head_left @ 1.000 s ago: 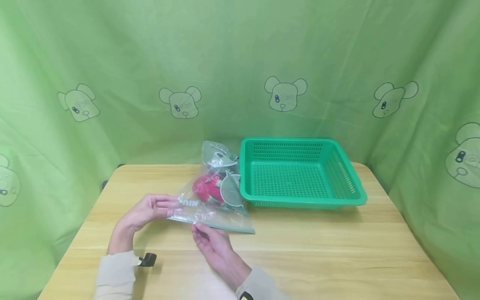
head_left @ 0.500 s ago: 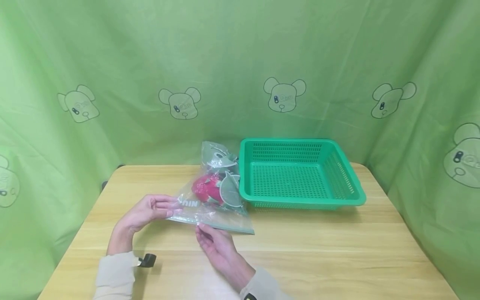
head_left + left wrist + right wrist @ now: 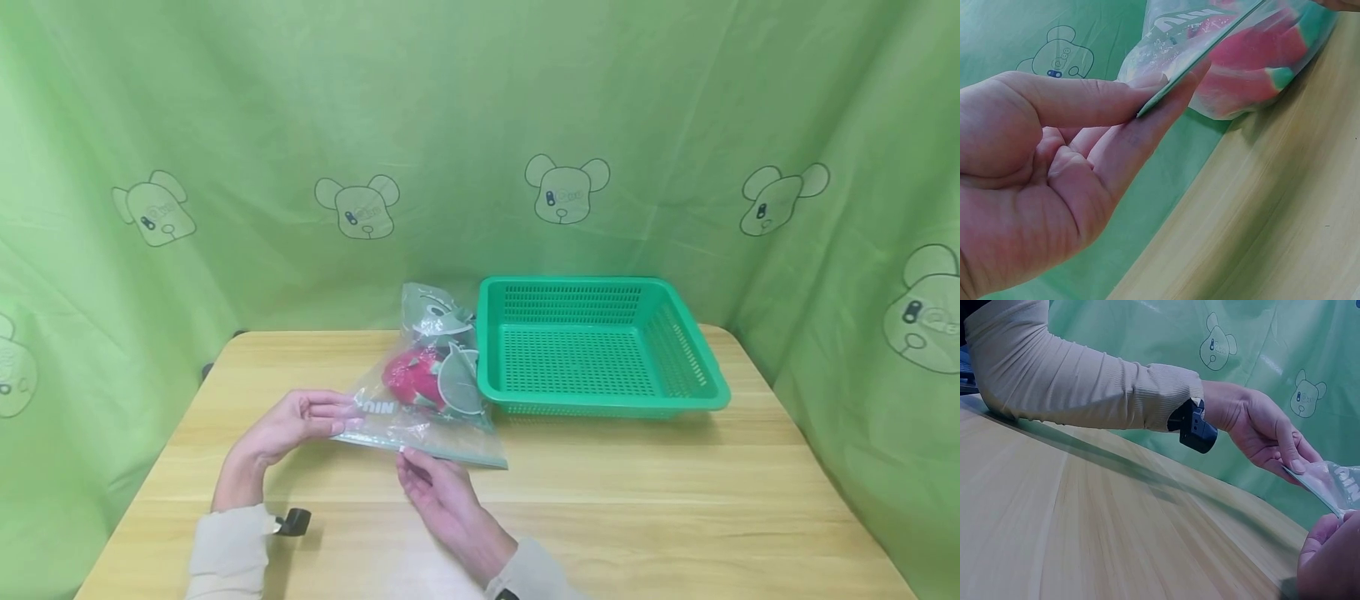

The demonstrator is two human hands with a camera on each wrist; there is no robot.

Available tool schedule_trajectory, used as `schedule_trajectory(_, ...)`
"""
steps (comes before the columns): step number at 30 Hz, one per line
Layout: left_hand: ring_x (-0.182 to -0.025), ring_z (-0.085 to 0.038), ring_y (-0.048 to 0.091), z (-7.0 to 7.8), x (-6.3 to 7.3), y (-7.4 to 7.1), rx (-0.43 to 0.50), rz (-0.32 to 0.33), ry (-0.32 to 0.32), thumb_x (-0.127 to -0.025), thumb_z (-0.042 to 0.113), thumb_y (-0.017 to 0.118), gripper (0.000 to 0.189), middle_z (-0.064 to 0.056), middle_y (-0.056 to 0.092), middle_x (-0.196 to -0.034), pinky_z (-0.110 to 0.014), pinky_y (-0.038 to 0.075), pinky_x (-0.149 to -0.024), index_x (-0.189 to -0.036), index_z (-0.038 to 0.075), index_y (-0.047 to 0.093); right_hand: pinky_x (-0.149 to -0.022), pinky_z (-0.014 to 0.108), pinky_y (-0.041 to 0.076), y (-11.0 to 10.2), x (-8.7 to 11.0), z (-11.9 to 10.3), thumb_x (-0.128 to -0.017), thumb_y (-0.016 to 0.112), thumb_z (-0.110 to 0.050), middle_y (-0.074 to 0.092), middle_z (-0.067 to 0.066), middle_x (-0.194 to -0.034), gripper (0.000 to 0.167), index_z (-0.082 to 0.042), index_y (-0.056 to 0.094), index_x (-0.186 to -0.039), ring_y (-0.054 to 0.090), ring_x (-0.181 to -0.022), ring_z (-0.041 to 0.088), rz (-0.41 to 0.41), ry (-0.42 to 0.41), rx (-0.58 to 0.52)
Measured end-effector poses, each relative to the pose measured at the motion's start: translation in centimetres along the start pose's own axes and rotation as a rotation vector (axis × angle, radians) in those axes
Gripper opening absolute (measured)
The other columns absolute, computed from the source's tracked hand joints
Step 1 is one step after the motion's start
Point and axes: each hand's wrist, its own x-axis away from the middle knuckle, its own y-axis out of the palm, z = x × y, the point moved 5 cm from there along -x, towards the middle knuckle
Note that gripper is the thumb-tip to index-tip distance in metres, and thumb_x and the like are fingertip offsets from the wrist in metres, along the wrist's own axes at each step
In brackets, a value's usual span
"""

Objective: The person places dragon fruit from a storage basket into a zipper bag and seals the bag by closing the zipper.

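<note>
A clear zip bag (image 3: 405, 427) with a green zip strip and printed grey-green shapes lies on the table, its mouth toward me. Inside is a red dragon fruit (image 3: 411, 382) with green scale tips. My left hand (image 3: 288, 427) pinches the left end of the strip between thumb and fingers; the left wrist view shows the strip's corner under the thumb (image 3: 1104, 103). At a small white slider (image 3: 402, 449) on the strip, left of its middle, my right hand (image 3: 444, 498) pinches with thumb and index finger. In the right wrist view it is partly cut off.
A green perforated basket (image 3: 600, 402) stands right of the bag, its left wall against the bag's side. A wooden table (image 3: 675, 517) carries everything. A green curtain (image 3: 465, 100) with bear-head prints hangs behind and at both sides. A black wrist camera (image 3: 294, 522) juts from the left sleeve.
My right hand has slid a short way to the right along the strip, the white slider moving with it. The left hand keeps its place at the bag's corner.
</note>
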Motion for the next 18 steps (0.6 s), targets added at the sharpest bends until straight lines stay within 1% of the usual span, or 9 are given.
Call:
schedule_trajectory(13,-0.115,-0.022,0.069,-0.09,0.05,-0.1,0.003,0.008,-0.007,-0.096,0.004,0.069,0.05,-0.025,0.065,-0.13,-0.031,0.053,-0.1,-0.138,-0.015,0.051,-0.103,0.029,0.051,-0.38,0.43,-0.64,-0.094,0.07,-0.003,0.066,0.014,-0.111,0.035,0.008,0.056,-0.124,0.065,-0.102,0.019,-0.006,-0.01,-0.003)
schedule_trajectory(18,-0.114,-0.021,0.069,0.0,0.05,-0.08,0.009,0.01,-0.008,-0.095,0.004,0.07,0.05,-0.025,0.065,-0.13,-0.031,0.054,-0.099,-0.138,-0.015,0.052,-0.103,0.03,0.051,-0.56,0.48,-0.8,-0.093,0.07,-0.003,0.066,0.014,-0.109,0.032,0.007,0.057,-0.121,0.065,-0.101,0.019,0.004,-0.014,-0.005)
